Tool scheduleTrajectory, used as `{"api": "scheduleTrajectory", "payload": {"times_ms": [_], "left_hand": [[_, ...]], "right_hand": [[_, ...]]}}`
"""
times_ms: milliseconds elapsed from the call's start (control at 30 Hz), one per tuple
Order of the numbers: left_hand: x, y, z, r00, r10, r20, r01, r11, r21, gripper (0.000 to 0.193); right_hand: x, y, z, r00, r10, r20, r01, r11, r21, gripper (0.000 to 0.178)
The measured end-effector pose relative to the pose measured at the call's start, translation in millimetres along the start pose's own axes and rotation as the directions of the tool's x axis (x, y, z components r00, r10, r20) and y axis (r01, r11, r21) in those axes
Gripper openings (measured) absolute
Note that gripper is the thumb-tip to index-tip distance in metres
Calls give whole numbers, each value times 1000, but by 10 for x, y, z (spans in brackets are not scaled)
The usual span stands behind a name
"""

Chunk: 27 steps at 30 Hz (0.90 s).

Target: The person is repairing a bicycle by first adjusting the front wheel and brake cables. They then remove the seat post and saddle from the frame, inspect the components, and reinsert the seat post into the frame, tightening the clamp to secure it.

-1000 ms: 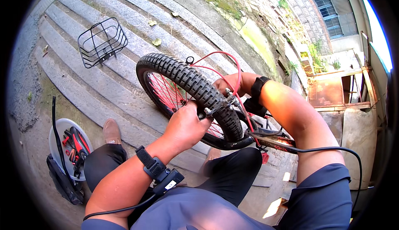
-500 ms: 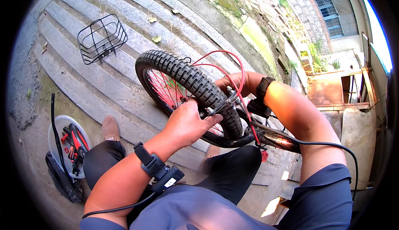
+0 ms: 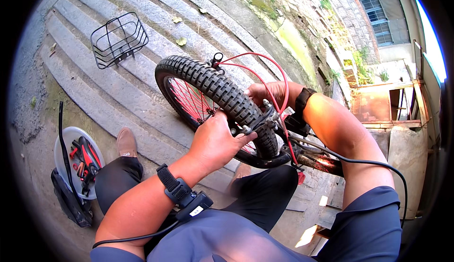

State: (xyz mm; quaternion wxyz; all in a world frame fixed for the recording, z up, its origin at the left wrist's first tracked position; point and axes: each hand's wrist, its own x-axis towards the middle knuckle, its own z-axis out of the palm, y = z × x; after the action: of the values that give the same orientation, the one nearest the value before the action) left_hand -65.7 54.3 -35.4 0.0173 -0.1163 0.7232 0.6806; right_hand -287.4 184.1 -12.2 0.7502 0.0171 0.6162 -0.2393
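Observation:
A bicycle wheel [image 3: 208, 84] with a knobby black tyre and red spokes stands tilted in front of me. My left hand [image 3: 215, 139] is closed at its near side. The fingers reach in beside the spokes, and the thumb lies along a rim brake arm [image 3: 246, 130]. Across the tyre, my right hand [image 3: 272, 93] bends in towards the brake, its fingers partly hidden. Red cables [image 3: 279, 79] loop over that hand from the brake bolts. Beyond the tyre, a small black fitting [image 3: 217, 58] shows at the cables' other end.
A black wire basket [image 3: 119, 39] lies on the stone slabs at the far left. By my left foot, a white tub [image 3: 64, 141] holds red and black tools, with a black tube [image 3: 63, 134] leaning across it. A wall with a window [image 3: 385, 20] rises at the right.
The black fitting with the cables has come further out from behind the tyre, and the cable loop has swung right. My right hand has shifted slightly, while the left keeps its place at the brake.

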Motion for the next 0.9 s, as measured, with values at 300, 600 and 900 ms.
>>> {"api": "scheduleTrajectory", "payload": {"times_ms": [300,600,900], "left_hand": [[7,84,-29,1000,-17,12,16,995,94,59],[-44,127,-8,1000,-7,-25,11,987,160,50],[-158,16,-7,982,91,-166,-66,987,149,68]], "right_hand": [[21,32,-145,999,-6,36,9,996,-84,60],[-634,-637,28,858,28,-513,-426,598,-679,60],[-1579,-882,568,666,-597,-448,-150,481,-864,59]]}}
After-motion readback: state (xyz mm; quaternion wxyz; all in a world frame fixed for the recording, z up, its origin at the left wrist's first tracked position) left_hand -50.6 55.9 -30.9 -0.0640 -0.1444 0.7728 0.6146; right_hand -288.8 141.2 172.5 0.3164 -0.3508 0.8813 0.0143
